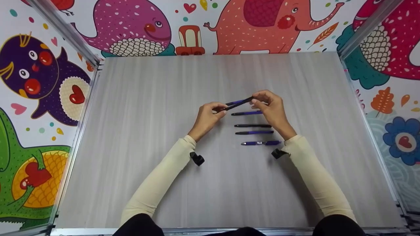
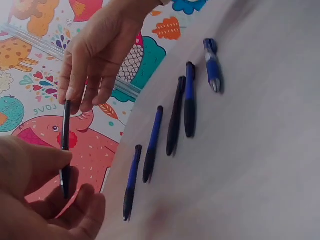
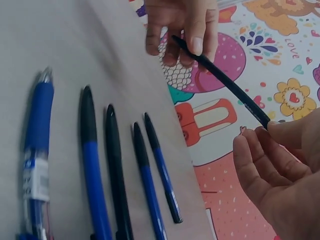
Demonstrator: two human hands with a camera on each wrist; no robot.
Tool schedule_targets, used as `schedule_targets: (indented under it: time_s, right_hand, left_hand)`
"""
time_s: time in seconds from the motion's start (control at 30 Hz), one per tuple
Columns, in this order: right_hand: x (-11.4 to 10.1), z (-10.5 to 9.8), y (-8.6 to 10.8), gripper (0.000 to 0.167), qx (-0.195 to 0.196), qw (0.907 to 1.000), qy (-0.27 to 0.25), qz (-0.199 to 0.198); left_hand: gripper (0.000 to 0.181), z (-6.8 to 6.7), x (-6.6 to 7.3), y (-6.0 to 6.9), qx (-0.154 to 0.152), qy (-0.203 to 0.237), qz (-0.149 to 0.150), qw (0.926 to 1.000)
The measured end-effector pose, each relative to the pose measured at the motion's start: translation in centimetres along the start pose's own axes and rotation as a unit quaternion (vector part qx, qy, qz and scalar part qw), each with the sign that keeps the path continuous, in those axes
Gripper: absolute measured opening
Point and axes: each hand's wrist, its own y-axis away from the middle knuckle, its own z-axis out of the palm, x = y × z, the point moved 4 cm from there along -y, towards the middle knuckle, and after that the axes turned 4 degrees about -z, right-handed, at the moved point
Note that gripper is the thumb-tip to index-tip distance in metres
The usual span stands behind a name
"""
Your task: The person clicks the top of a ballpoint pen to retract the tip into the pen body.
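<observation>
A black pen (image 1: pixel 238 104) is held up over the table between both hands, slightly tilted in the head view. My left hand (image 1: pixel 210 117) pinches its left end between thumb and fingers. The other end is pinched by my right hand (image 1: pixel 269 108). Below it lie several pens in a column: a blue-and-black pen (image 2: pixel 132 185) partly behind the held one in the head view, another blue-and-black pen (image 2: pixel 153 142), a black pen (image 1: pixel 252 126), a third blue-and-black pen (image 1: pixel 253 132), and a blue pen with a white label (image 1: pixel 261 143) closest to me.
The table (image 1: pixel 147 98) has a light wood-grain top and metal edging. Metal posts (image 1: pixel 62 29) rise at its far corners. Walls with cartoon animals (image 1: pixel 256 29) stand behind and at both sides. A small black wrist camera (image 1: pixel 197 159) hangs at the left sleeve.
</observation>
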Motion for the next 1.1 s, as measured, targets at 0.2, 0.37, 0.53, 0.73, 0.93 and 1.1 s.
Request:
schedule_targets:
  time_s: [0.2, 0.37, 0.53, 0.73, 0.93, 1.1]
  right_hand:
    - [1.1, -0.6, 0.0, 0.015, -0.002, 0.9956, 0.087, 0.034]
    - [2.3, -1.2, 0.1, 0.015, -0.017, 0.9867, 0.155, 0.046]
    - [3.7, -1.7, 0.2, 0.015, -0.027, 0.9806, 0.190, 0.042]
    - [5.3, -2.0, 0.2, 0.014, -0.042, 0.9761, 0.206, 0.055]
    - [6.3, -2.2, 0.3, 0.014, -0.054, 0.9699, 0.228, 0.065]
    - [6.8, -2.2, 0.2, 0.013, -0.059, 0.9677, 0.238, 0.057]
  left_hand:
    - [0.014, 0.4, -0.4, -1.0, 0.022, -0.037, 0.027, 0.9987]
    - [0.013, 1.1, -1.0, -1.8, 0.029, -0.103, 0.053, 0.9928]
    - [0.015, 1.8, -1.6, -2.5, 0.031, -0.165, 0.080, 0.9826]
    - [0.014, 2.6, -2.1, -2.9, 0.037, -0.232, 0.128, 0.9636]
    - [0.013, 3.1, -2.4, -3.0, 0.040, -0.268, 0.155, 0.9500]
    - [0.014, 3.3, -2.9, -3.2, 0.039, -0.279, 0.160, 0.9460]
